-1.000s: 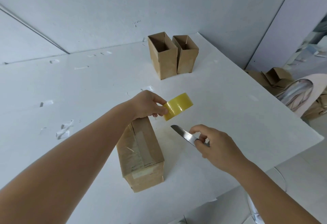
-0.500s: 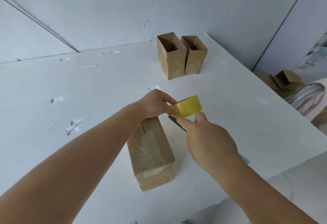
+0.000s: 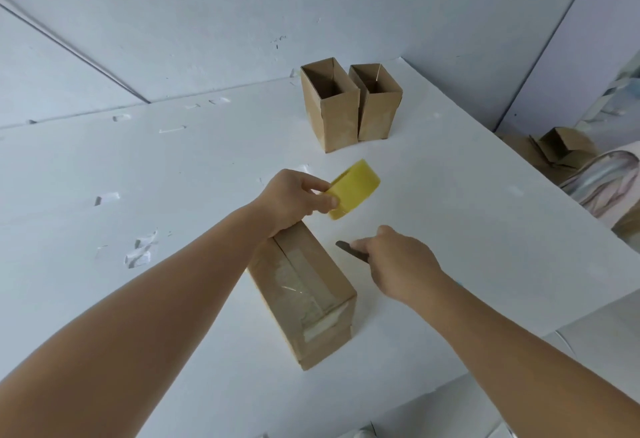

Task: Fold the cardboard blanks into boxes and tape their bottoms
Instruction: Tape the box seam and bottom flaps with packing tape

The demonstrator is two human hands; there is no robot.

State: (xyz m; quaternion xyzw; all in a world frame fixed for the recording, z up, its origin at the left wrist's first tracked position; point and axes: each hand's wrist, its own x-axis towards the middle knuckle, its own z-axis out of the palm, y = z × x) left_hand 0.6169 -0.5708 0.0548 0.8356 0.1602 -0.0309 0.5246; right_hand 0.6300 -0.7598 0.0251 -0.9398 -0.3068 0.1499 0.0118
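left hand point(image 3: 294, 200): pinches yellow tape roll point(image 3: 353, 193) above box, core hidden | right hand point(image 3: 398, 264): closed on blade point(image 3: 348, 249), handle hidden in fist | taped box point(image 3: 304, 299): bottom-up on tabletop point(image 3: 138, 178), far end under left wrist | two open boxes point(image 3: 349, 105): touching, far side | cardboard pile point(image 3: 554, 150): cut off at right edge

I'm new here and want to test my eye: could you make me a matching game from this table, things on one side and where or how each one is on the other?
Things:
1. tape roll
2. blade
3. taped box
4. two open boxes

States:
A. standing upright, side by side, at the far end of the table
B. held in the right hand
C. lying on the table, clear tape along its upward face
D. held in the left hand, above the table

Pairs: 1-D, 2-B, 3-C, 4-A
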